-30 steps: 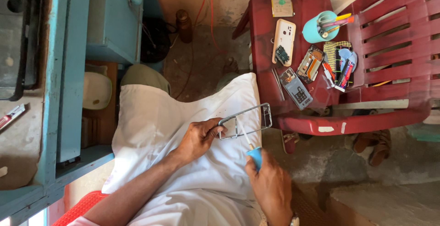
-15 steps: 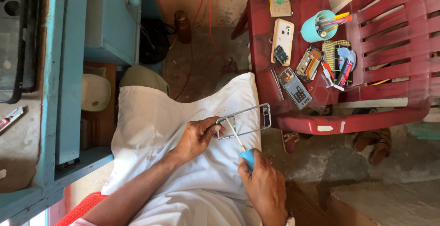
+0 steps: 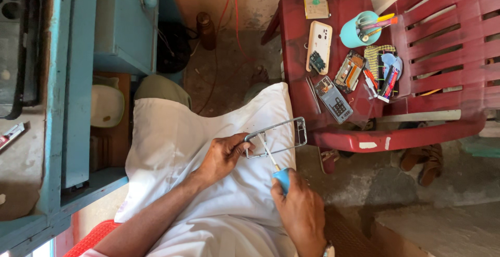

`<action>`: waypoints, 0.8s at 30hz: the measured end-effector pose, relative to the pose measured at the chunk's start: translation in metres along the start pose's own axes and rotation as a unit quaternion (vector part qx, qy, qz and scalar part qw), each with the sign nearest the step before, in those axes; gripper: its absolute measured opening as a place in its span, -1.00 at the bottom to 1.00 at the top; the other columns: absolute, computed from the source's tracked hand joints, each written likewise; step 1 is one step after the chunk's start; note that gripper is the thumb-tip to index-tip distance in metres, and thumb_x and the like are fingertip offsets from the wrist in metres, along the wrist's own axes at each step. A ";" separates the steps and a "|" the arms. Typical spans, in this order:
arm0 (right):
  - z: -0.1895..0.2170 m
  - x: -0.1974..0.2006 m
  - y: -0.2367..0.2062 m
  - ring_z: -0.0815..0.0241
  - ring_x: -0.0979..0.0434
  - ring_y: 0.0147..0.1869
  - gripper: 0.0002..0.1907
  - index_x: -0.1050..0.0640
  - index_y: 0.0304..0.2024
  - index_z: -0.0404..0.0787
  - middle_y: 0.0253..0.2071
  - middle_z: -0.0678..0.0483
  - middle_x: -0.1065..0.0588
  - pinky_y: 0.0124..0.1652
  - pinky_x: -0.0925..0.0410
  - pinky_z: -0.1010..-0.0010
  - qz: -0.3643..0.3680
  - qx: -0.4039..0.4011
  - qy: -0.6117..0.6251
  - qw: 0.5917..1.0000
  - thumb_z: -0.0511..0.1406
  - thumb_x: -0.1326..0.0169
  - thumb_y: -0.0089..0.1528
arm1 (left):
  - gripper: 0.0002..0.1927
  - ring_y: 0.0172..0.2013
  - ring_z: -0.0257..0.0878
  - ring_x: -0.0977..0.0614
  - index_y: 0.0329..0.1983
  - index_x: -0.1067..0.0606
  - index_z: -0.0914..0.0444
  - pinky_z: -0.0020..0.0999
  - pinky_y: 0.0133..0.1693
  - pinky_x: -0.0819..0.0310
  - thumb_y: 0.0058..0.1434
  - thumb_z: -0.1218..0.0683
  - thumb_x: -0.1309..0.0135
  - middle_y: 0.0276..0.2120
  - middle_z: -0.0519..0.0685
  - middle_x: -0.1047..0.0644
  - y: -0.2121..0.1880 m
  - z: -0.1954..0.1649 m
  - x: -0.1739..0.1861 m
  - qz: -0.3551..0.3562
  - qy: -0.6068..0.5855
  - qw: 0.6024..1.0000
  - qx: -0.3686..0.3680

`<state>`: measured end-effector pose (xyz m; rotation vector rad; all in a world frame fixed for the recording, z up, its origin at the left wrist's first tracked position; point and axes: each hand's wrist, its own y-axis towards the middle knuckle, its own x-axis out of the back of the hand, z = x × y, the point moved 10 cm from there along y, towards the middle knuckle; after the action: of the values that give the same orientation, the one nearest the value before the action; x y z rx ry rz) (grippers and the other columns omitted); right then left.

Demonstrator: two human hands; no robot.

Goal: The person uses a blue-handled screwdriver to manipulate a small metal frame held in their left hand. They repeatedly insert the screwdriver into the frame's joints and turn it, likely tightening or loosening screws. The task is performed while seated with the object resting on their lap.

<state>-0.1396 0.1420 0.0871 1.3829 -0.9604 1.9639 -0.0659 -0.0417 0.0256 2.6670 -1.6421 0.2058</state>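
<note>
My left hand [image 3: 221,155] grips one end of a thin metal phone frame [image 3: 291,127] held over a white cloth [image 3: 177,147] on my lap. My right hand [image 3: 299,210] holds a small screwdriver with a blue handle [image 3: 282,177]; its thin shaft points up-left and its tip touches the frame near my left thumb. The frame is an empty rectangle, its far end sticking out toward the red chair.
A red plastic chair [image 3: 432,43] at the upper right carries a phone back cover [image 3: 319,46], opened phone parts [image 3: 333,98], small tools and a teal cup [image 3: 354,30] of tools. A blue-green cabinet [image 3: 125,22] and shelf [image 3: 57,106] stand at left. A dark bottle [image 3: 207,29] is on the floor.
My right hand has come up from the lap with the screwdriver, and its tip now reaches the frame. The left hand has kept the frame almost still.
</note>
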 end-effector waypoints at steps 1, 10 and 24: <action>-0.004 0.002 0.002 -0.26 -0.63 -0.27 -0.54 -0.54 -0.04 -0.26 -0.23 -0.20 -0.60 -0.26 -0.46 -0.01 -0.010 -0.006 -0.003 1.000 -0.04 -0.09 0.20 | -0.82 -0.38 -0.25 -0.69 -0.15 -0.57 0.35 -0.33 -0.27 -0.60 0.39 0.13 -0.03 -0.39 0.03 -0.66 0.000 0.000 0.000 -0.002 0.002 1.000 -0.002; -0.009 0.005 0.009 -0.26 -0.63 -0.27 -0.55 -0.55 -0.07 -0.26 -0.23 -0.20 -0.60 -0.26 -0.46 0.00 -0.023 -0.009 -0.021 0.999 -0.03 -0.09 0.22 | -0.81 -0.37 -0.24 -0.71 -0.18 -0.57 0.35 -0.33 -0.26 -0.61 0.41 0.13 -0.02 -0.39 0.01 -0.67 0.000 0.005 0.000 0.000 -0.006 1.000 0.007; -0.001 0.003 0.000 -0.25 -0.63 -0.29 -0.53 -0.54 -0.03 -0.28 -0.23 -0.22 -0.60 -0.28 -0.46 0.01 -0.017 0.008 0.001 1.000 -0.04 -0.10 0.21 | -0.81 -0.37 -0.25 -0.71 -0.14 -0.57 0.37 -0.34 -0.27 -0.63 0.39 0.14 -0.02 -0.39 0.02 -0.67 -0.001 0.007 0.000 -0.004 -0.010 1.000 0.001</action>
<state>-0.1413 0.1430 0.0900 1.3971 -0.9163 1.9514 -0.0642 -0.0422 0.0188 2.6860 -1.6365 0.1805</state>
